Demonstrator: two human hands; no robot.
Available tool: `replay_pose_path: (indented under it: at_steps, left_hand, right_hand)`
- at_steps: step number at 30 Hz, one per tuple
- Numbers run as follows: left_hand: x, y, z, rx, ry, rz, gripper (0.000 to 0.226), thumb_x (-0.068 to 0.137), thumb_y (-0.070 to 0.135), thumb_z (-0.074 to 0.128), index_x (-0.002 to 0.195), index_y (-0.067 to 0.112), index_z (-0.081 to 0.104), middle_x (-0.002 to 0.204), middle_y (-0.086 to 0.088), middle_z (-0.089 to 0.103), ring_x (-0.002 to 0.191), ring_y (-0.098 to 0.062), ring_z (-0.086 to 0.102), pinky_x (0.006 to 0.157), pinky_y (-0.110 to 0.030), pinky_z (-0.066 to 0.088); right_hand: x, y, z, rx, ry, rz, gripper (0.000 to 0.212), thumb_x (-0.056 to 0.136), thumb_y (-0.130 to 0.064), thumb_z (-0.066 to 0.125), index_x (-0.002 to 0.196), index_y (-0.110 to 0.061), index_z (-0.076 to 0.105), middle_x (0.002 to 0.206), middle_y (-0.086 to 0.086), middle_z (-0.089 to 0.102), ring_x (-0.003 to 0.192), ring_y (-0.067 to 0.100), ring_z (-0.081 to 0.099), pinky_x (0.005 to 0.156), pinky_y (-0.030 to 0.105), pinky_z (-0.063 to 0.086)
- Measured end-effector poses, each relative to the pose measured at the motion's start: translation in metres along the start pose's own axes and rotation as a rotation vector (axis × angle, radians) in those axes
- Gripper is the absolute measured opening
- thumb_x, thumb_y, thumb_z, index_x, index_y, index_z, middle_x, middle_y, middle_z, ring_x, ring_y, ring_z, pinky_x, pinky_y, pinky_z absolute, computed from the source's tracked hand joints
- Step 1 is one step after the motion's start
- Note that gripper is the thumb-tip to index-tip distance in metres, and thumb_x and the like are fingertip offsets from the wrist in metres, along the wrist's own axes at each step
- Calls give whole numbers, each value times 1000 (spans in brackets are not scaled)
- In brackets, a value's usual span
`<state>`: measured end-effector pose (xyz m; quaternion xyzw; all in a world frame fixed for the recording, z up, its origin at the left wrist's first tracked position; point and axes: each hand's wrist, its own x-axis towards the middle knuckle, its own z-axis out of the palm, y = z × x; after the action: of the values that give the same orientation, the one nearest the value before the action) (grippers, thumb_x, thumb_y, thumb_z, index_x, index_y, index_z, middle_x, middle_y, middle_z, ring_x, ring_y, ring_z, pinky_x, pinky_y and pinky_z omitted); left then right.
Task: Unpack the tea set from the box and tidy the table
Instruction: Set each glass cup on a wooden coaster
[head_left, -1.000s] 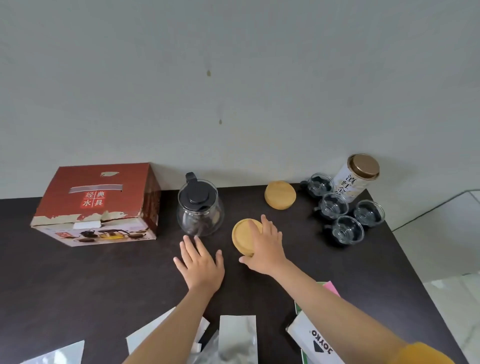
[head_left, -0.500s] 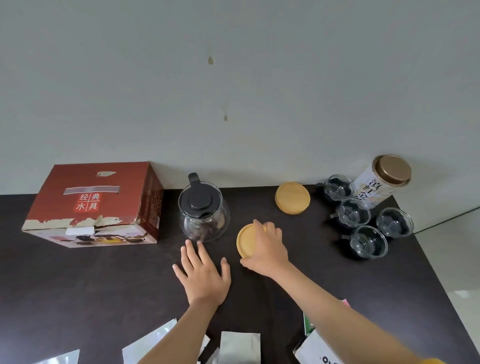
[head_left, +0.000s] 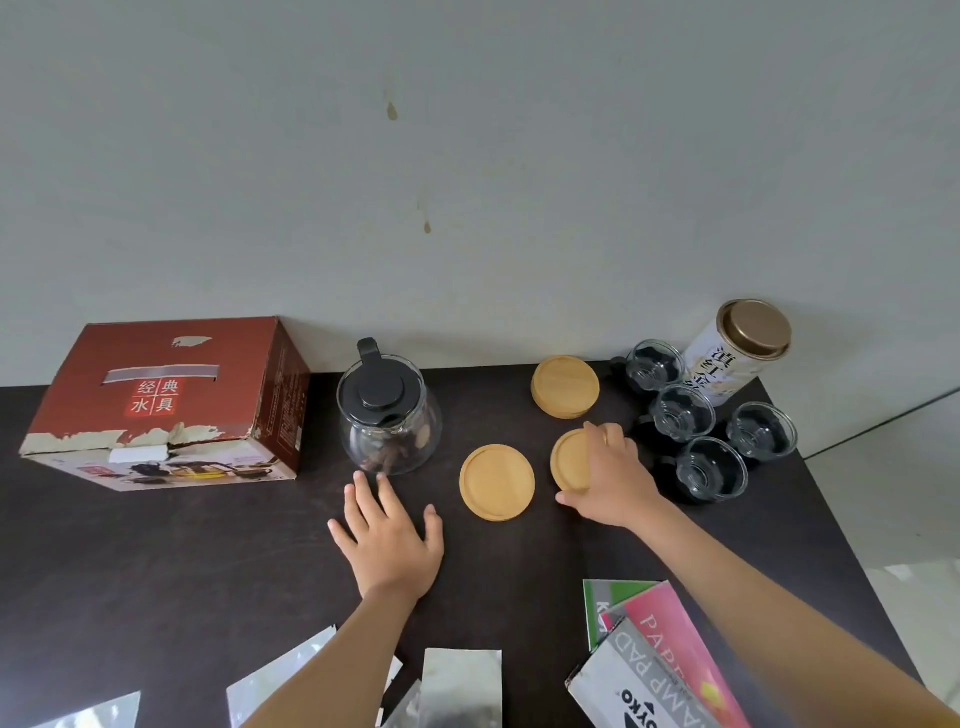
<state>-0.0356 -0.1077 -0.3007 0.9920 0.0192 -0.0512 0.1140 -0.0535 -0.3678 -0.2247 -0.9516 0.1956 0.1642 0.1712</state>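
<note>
The right hand (head_left: 610, 480), right of centre in the frame, grips a round wooden coaster (head_left: 570, 460) by its edge, fingers (head_left: 608, 436) curled over the far rim and thumb at the near rim; the coaster tilts up off the dark worktop (head_left: 156, 561). Just left of it a second wooden coaster (head_left: 497, 482) lies flat on the worktop, apart from both hands. Farther back, near the wall, sits a small stack of coasters (head_left: 565, 386).

The left hand (head_left: 387, 540) lies palm down on the worktop in the lower middle, fingers straight and spread, their tips just in front of the glass teapot (head_left: 387, 415) with its black lid. Whether they touch the glass I cannot tell.

The red cardboard box (head_left: 161, 405) stands at the left of the frame, beside the teapot. At the right, four glass cups (head_left: 709, 470) are grouped close together, and a white tea tin (head_left: 737, 353) with a bronze lid stands behind them by the wall.

Along the bottom edge lie silver foil packets (head_left: 460, 686) and, to the lower right, paper pads (head_left: 660, 654) in green, pink and grey.
</note>
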Motion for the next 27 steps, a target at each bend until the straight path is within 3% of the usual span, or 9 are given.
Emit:
replay_pose_path:
  at_steps: [5, 10, 14, 17, 27]
  left_hand:
    - [0, 0, 2, 1, -7, -2, 76, 82, 56, 28, 139, 6, 38, 151, -18, 29, 139, -37, 25, 106, -63, 23]
    - [1, 0, 3, -2, 6, 0, 76, 82, 56, 29, 138, 6, 39, 150, -19, 30, 139, -37, 27, 105, -63, 25]
    - [1, 0, 4, -1, 8, 0, 75, 82, 55, 30, 138, 6, 40, 150, -19, 31, 138, -37, 27, 105, -63, 25]
    - [1, -1, 4, 2, 1, -3, 75, 82, 55, 32, 139, 7, 39, 151, -18, 30, 139, -37, 26, 106, -63, 24]
    - [1, 0, 0, 1, -9, -7, 77, 82, 56, 27, 140, 7, 37, 152, -17, 28, 140, -36, 24, 106, -62, 23]
  right_hand:
    - [1, 12, 10, -44, 1, -12, 106, 73, -53, 74, 151, -11, 16, 148, 8, 25, 137, 29, 26, 111, 41, 32]
    - [3, 16, 9, -11, 36, -31, 106, 69, -57, 76, 149, -14, 22, 149, 7, 25, 138, 29, 25, 112, 42, 30]
    - [24, 9, -5, 66, 229, -97, 79, 76, -49, 72, 138, -13, 39, 140, 6, 38, 131, 25, 33, 97, 38, 42]
    - [50, -8, -22, 99, 272, -84, 67, 80, -43, 71, 132, -12, 44, 134, 7, 42, 126, 25, 36, 82, 39, 46]
    - [100, -35, -38, 7, 118, 100, 89, 70, -53, 77, 136, -10, 36, 136, 14, 43, 130, 34, 35, 89, 42, 46]
